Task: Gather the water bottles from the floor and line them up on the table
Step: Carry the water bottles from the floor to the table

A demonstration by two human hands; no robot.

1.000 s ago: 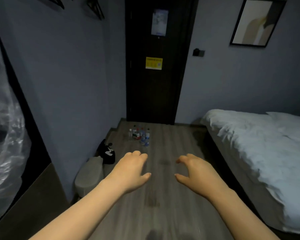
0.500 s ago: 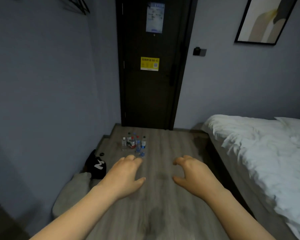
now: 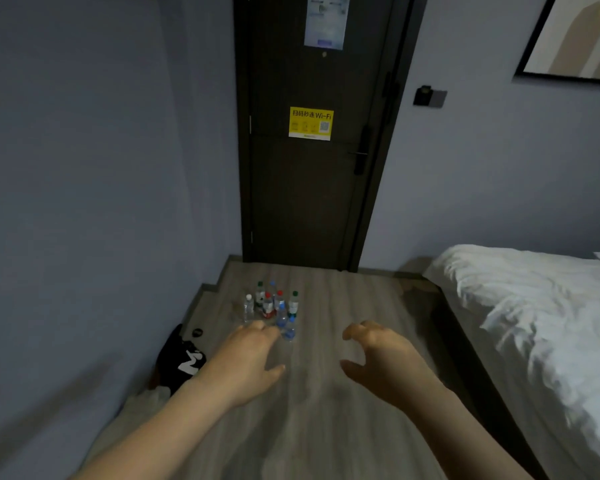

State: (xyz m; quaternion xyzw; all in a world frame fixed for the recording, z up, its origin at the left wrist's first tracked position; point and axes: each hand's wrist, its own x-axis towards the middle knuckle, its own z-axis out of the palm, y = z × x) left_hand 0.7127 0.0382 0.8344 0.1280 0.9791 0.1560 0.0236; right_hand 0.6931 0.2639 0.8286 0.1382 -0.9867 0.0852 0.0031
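- A cluster of small clear plastic water bottles (image 3: 272,306) stands upright on the grey wood-plank floor (image 3: 326,420), packed close together, with green, red, blue and white caps.
- The cluster sits near the foot of the dark door (image 3: 305,188), on the left side of the floor strip, close to the grey left wall (image 3: 84,202).
- The left hand (image 3: 246,362) is stretched forward, palm down, with its fingers loosely bent and the thumb out to the side; it holds nothing.
- In this view its fingertips overlap the near edge of the cluster, but the bottles lie farther off on the floor.
- The right hand (image 3: 378,358) is held out level with it, fingers curled like a claw and thumb apart; it holds nothing either.
- The two hands are apart, with bare floor showing between them.
- A black bag with a white letter M (image 3: 182,362) lies on the floor by the left wall, nearer than the bottles.
- A bed with rumpled white bedding (image 3: 534,323) fills the right side.
- The door carries a yellow Wi-Fi sticker (image 3: 310,123) and a pale paper notice (image 3: 324,22) above it.
- On the right wall hang a small dark switch plate (image 3: 428,96) and a black-framed picture (image 3: 575,36).
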